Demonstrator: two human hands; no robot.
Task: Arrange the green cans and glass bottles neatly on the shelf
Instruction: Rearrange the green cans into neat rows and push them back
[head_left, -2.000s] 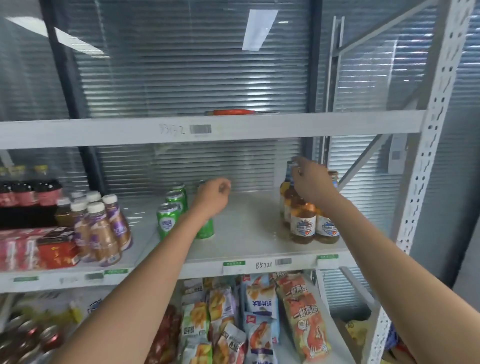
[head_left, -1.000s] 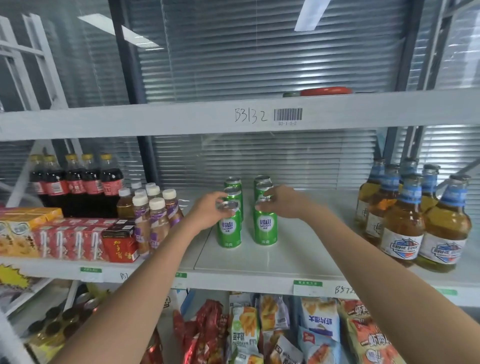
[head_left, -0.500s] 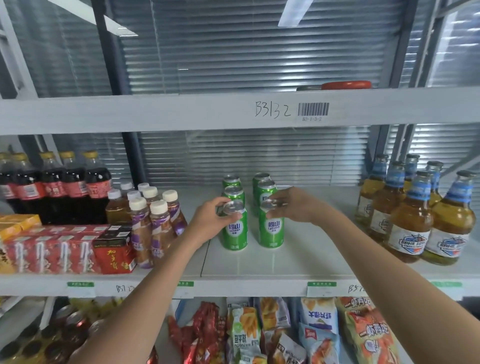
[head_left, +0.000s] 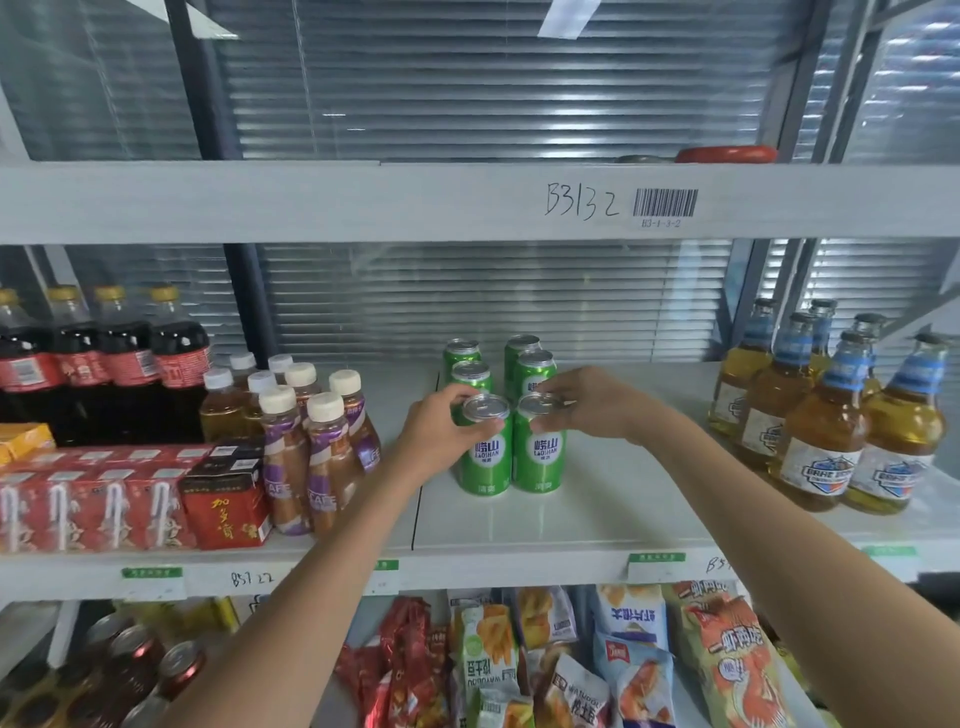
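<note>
Hands grip front green cans: left hand (head_left: 441, 431) one (head_left: 484, 451), right hand (head_left: 589, 408) its neighbour (head_left: 538, 448).

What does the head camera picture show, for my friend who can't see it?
Two hands hold the tops of two green cans at the front of a white shelf: the left hand on the left front can, the right hand on the right front can. More green cans stand behind; glass bottles stand to the right.

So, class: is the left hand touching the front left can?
Touching. The head view shows the left hand with its fingers wrapped around the front left can.
</note>
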